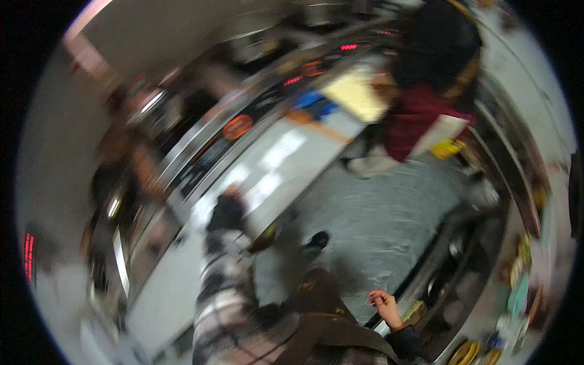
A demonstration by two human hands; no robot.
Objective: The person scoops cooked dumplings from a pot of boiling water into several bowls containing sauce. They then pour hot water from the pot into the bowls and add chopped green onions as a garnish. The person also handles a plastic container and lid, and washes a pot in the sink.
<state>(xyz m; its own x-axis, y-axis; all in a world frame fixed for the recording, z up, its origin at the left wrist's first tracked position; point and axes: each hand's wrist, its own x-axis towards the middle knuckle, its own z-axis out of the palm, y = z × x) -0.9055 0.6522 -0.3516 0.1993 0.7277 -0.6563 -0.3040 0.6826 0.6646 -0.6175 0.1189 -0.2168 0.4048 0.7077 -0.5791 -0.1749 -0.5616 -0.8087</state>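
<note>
My left hand [232, 192] reaches out over a pale metal counter [315, 148], its arm in a checked sleeve with a dark cuff. Blur and the cuff hide most of this hand, so I cannot tell what its fingers do or whether they touch anything. Low at my right side, my right hand [385, 308] is raised with loosely bent fingers a little apart. Nothing shows in it, and a low shelf unit [449, 273] stands beside it. A brown apron [326, 303] covers my front.
Another person [438, 50] in dark clothes and a dark red apron [413, 118] stands at the counter's far end, near a yellow sheet [356, 93] and a blue item [310, 99]. Beyond the counter runs a cooking range with red displays [293, 80] and pots [251, 45]. The floor [388, 200] is grey.
</note>
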